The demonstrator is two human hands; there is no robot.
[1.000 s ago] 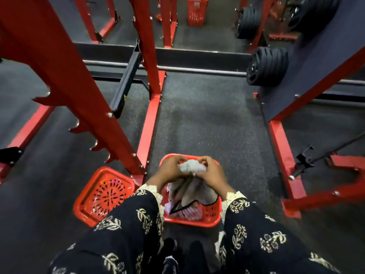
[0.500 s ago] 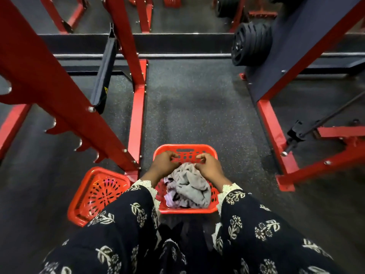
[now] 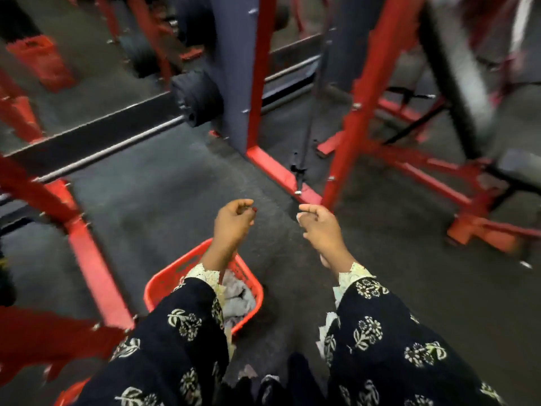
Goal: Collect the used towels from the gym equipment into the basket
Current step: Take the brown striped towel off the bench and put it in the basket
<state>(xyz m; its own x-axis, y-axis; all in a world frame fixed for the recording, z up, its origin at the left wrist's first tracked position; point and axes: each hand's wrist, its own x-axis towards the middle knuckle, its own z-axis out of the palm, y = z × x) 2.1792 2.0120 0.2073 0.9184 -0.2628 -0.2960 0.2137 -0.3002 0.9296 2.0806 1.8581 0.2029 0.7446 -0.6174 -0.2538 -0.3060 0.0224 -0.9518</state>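
- Most of your view is dark speckled floor [image 3: 164, 200], which runs from your knees out to the machines.
- Several red steel frames stand on it. One red upright [image 3: 369, 92] rises just beyond your right hand, and a red floor rail [image 3: 93, 268] runs along the left of the basket.
- One navy panel [image 3: 231, 68] stands ahead of you near the centre, with a red edge down its right side.
- Your left sleeve [image 3: 175, 332] and right sleeve [image 3: 395, 332] fill the bottom of the view. Both are dark with a pale flower print and lace cuffs.
- Black weight plates [image 3: 199, 96] sit at the end of a grey bar [image 3: 111, 145], just left of the panel.
- Your red basket [image 3: 251, 278] stands on the floor under your left forearm, and the sleeve hides part of it.
- Grey towels [image 3: 238, 298] lie crumpled inside that basket.
- A far basket [image 3: 41, 63], red and blurred, stands at the upper left, well apart from you.
- Your left hand [image 3: 232, 224] hovers above the basket's far rim. Its fingers are loosely curled and hold nothing.
- Your right hand [image 3: 320, 230] hangs over bare floor to the right of the basket. Its fingers are also loosely curled and empty.
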